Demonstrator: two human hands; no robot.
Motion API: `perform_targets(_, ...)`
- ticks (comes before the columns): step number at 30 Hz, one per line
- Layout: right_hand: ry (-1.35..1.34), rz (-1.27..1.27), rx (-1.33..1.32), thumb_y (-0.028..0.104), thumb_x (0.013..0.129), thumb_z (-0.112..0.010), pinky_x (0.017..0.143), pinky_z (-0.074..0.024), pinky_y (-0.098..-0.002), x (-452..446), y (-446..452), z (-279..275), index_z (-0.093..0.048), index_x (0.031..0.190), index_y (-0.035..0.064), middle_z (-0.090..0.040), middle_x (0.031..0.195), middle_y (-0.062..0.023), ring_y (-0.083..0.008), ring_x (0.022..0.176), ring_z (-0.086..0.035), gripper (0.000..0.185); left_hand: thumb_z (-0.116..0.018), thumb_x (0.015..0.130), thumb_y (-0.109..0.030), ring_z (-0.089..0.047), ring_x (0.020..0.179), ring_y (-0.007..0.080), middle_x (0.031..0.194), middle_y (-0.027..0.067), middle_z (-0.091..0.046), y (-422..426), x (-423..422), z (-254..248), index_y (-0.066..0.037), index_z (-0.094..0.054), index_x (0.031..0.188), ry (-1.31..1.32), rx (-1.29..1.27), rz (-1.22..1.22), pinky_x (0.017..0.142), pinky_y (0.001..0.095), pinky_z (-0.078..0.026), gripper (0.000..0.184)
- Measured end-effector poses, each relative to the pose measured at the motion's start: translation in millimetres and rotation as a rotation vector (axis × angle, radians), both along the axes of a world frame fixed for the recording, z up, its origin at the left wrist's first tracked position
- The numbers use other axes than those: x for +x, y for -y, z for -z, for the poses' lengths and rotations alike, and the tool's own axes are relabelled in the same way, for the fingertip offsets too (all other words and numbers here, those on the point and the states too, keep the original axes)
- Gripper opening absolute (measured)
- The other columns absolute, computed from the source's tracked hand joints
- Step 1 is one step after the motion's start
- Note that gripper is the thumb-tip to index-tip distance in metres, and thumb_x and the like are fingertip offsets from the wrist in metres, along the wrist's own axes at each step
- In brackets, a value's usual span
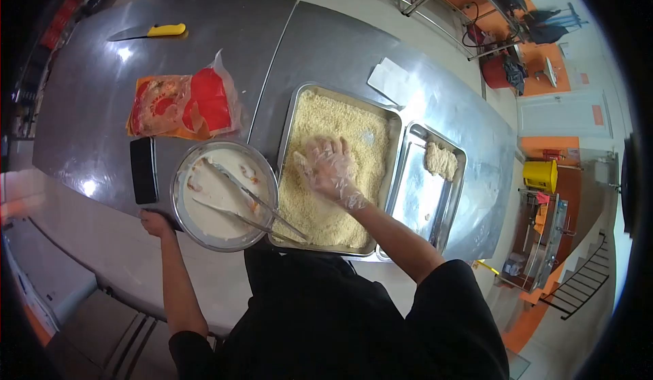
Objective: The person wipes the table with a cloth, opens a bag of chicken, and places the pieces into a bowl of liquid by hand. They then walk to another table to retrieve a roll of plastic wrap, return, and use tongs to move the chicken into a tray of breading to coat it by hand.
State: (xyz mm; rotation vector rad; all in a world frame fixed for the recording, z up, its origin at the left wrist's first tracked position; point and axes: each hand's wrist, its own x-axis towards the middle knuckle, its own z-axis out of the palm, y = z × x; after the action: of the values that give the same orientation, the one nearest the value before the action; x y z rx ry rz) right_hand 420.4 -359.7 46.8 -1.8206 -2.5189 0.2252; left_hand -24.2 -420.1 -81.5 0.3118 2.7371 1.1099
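Observation:
My right hand (332,169), in a clear plastic glove, presses down into the yellowish crumbs (347,118) that fill a metal tray (294,104); a crumb-coated lump shows beside its fingers. My left hand (156,223) is bare and rests at the table's front edge, below a black phone (143,172); its fingers are partly hidden. Between the hands stands a steel bowl (178,210) of white batter (221,213) with pieces in it. Metal tongs (252,195) lie across the bowl, their tips over the crumb tray.
A smaller tray (457,189) at the right holds one coated piece (441,161). A white card (389,80) lies behind the trays. Farther left are a red and clear food package (183,104) and a yellow-handled knife (166,31) on the metal table (224,26).

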Motion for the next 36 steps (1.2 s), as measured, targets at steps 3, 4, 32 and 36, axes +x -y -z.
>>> perform_targets(3,0.003,-0.015,0.045,0.05,0.087,-0.035,0.107,-0.0116,-0.0481,2.7,4.4,12.7,-0.044,0.127,0.0058,-0.045,0.125,-0.021,-0.0352,0.122,-0.035,0.06,-0.032,0.088,-0.049,-0.048,0.105,0.0455,0.109,0.0322,-0.053,-0.9,-0.4,0.4,0.012,-0.053,0.106,-0.005,-0.068,-0.042,0.092,0.0473,-0.036,0.067)
perform_targets(4,0.047,-0.038,-0.059,0.051,0.087,-0.031,0.108,-0.0091,-0.0484,1.7,0.3,10.4,-0.037,0.131,0.0069,-0.039,0.131,-0.0208,-0.0354,0.126,-0.031,0.063,-0.032,0.088,-0.049,-0.048,0.105,0.0455,0.109,0.0322,-0.053,-5.6,1.0,1.2,0.012,-0.053,0.106,-0.011,-0.061,-0.048,0.092,0.0473,-0.036,0.067)
perform_targets(32,-0.065,0.329,0.059,0.045,0.09,-0.037,0.104,-0.0224,-0.0498,26.6,-17.8,-5.0,-0.041,0.127,0.0056,-0.043,0.128,-0.0227,-0.037,0.121,-0.038,0.054,-0.032,0.088,-0.05,-0.049,0.101,0.0467,0.105,0.0329,-0.054,1.4,-6.0,8.9,0.012,-0.052,0.104,-0.03,-0.039,-0.059,0.09,0.0489,-0.037,0.067)
perform_targets(36,0.052,0.193,0.094,0.05,0.088,-0.037,0.104,-0.0198,-0.0519,2.6,-19.9,13.6,-0.04,0.129,0.0053,-0.042,0.128,-0.0235,-0.0365,0.123,-0.036,0.061,-0.033,0.089,-0.047,-0.049,0.101,0.0467,0.104,0.0328,-0.054,-2.4,0.2,-1.2,0.012,-0.054,0.1,-0.033,-0.016,-0.038,0.09,0.0483,-0.036,0.064)
